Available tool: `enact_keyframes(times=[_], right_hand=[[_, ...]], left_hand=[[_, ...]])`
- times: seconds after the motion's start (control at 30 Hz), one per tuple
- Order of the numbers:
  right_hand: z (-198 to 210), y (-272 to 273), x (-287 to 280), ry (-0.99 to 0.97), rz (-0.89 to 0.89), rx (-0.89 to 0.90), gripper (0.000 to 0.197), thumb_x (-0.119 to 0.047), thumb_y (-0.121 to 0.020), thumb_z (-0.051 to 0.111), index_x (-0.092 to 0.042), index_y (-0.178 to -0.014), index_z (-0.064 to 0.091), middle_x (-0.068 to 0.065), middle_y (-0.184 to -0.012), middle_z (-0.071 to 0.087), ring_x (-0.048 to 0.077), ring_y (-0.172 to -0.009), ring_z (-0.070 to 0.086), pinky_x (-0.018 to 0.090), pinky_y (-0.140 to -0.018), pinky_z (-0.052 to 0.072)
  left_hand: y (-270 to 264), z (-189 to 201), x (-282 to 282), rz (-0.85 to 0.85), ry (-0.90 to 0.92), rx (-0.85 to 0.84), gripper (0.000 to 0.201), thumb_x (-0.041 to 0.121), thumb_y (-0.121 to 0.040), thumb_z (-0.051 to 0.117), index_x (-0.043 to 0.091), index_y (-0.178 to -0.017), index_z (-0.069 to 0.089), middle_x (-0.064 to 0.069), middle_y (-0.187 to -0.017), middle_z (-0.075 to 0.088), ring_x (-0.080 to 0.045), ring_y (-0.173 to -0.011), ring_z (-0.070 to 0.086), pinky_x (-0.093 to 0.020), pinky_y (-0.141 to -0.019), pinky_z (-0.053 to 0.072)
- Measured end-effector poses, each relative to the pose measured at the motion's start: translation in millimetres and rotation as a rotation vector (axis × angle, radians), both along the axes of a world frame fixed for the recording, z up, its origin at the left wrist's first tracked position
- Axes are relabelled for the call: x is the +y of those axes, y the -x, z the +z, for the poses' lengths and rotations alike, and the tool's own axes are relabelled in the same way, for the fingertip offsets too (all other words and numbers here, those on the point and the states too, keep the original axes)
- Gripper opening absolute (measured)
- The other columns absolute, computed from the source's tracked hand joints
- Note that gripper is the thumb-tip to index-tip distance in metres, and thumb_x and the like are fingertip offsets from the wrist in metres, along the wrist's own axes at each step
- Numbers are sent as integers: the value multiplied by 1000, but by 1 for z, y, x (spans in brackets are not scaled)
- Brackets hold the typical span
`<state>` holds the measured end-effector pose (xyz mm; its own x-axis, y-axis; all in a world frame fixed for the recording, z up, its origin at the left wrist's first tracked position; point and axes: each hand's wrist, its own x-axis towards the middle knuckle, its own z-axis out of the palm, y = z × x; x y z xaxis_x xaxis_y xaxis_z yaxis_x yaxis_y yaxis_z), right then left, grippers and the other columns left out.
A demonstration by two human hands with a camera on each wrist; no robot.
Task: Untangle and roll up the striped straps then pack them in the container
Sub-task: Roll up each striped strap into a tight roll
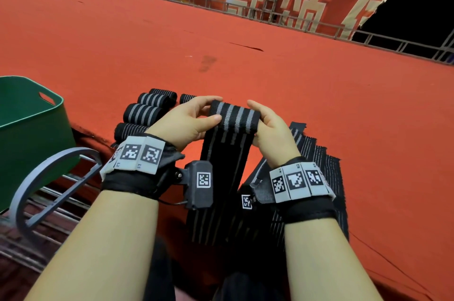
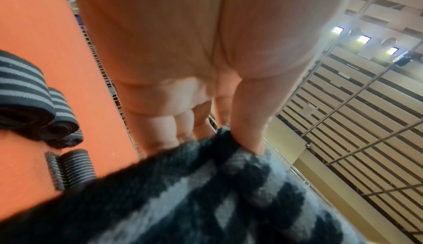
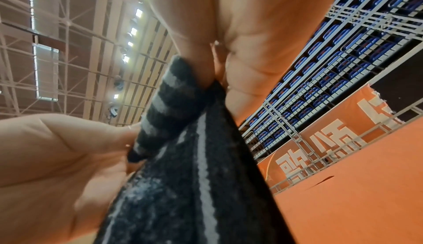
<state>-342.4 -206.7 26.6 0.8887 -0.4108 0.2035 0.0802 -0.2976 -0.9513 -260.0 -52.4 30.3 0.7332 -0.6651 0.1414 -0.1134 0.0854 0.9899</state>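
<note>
Head view: we see both hands raised over the near edge of the red-covered desk [image 1: 221, 37]. The left hand [image 1: 186, 121] and right hand [image 1: 272, 126] each pinch one end of the started roll of a striped strap [image 1: 234, 116]; its loose tail hangs toward us over the edge. Four rolled straps [image 1: 143, 113] lie just left of the left hand, a fifth partly hidden behind it. Unrolled straps [image 1: 317, 158] lie beneath the right wrist. The green container [image 1: 32, 128] stands at far left, off the desk edge. Beyond the hands the red surface lies open up to a railing.

Left wrist view: thumb and fingers [image 2: 247, 114] clamp the strap's edge; rolled straps sit left on red.

Right wrist view: the right hand grips the roll's end, the left palm opposite.
</note>
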Motion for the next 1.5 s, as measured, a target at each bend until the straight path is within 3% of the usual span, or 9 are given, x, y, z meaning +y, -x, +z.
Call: enact_keyframes(times=[0.13,0.3,0.53,0.67,0.87,1.0,1.17,1.33,1.5], right_hand=[[3,1,4,-186,42,-1,47,-16,-94,50,-20,-140,42,0,-141,47,15,-127,47,40,-106,41],[10,7,7,-313,102,25,29,-26,-98,43,-27,-126,52,1,-122,60,17,-96,62,31,-78,51],[3,11,10,-141,105,-3,35,-13,-89,61,-19,-122,51,4,-117,58,19,-111,58,38,-78,58],[3,11,10,-79,97,-76,28,-3,-87,60,-24,-104,53,-4,-104,57,13,-86,63,47,-77,57],[0,10,12,57,83,-178,31,-1,-82,65,-29,-87,55,-1,-103,63,20,-94,64,33,-84,54],[-3,8,13,97,52,-211,39,-1,-80,66,-38,-80,55,13,-112,58,21,-102,60,33,-92,49],[-2,8,7,32,139,-147,33,-7,-83,67,-35,-96,55,8,-126,49,20,-109,59,28,-91,51],[-3,7,4,-303,198,41,45,-39,-83,60,-34,-123,42,3,-121,56,22,-107,61,39,-91,53],[-2,5,5,-311,163,40,38,-22,-89,60,-23,-125,48,5,-118,60,21,-111,60,32,-83,56]], left_hand=[[0,-2,2,55,12,-80,36,1,-90,55,34,-105,57,1,-110,58,-15,-103,58,-32,-83,52],[-2,-5,3,115,54,-125,42,-2,-87,56,37,-100,58,-1,-115,57,-16,-95,59,-33,-85,49],[-2,-7,6,116,77,-140,41,7,-76,64,44,-95,60,3,-112,59,-19,-98,59,-37,-87,50],[-1,-6,6,107,118,19,30,6,-87,61,28,-107,56,3,-106,59,-16,-99,60,-35,-81,53],[5,-4,4,100,-41,106,25,50,-91,46,30,-104,55,6,-97,60,-14,-83,60,-29,-68,53],[6,-2,4,49,-21,70,12,37,-93,50,31,-95,60,11,-84,61,-6,-74,62,-26,-64,50],[6,-1,5,19,101,73,13,12,-92,53,23,-95,59,5,-85,59,-6,-72,60,-19,-58,50],[5,-4,6,73,136,-19,20,13,-73,68,28,-85,63,3,-92,58,-19,-83,58,-37,-78,51],[4,-5,6,74,151,-6,32,5,-69,67,22,-94,56,2,-101,57,-18,-88,57,-34,-82,51]])
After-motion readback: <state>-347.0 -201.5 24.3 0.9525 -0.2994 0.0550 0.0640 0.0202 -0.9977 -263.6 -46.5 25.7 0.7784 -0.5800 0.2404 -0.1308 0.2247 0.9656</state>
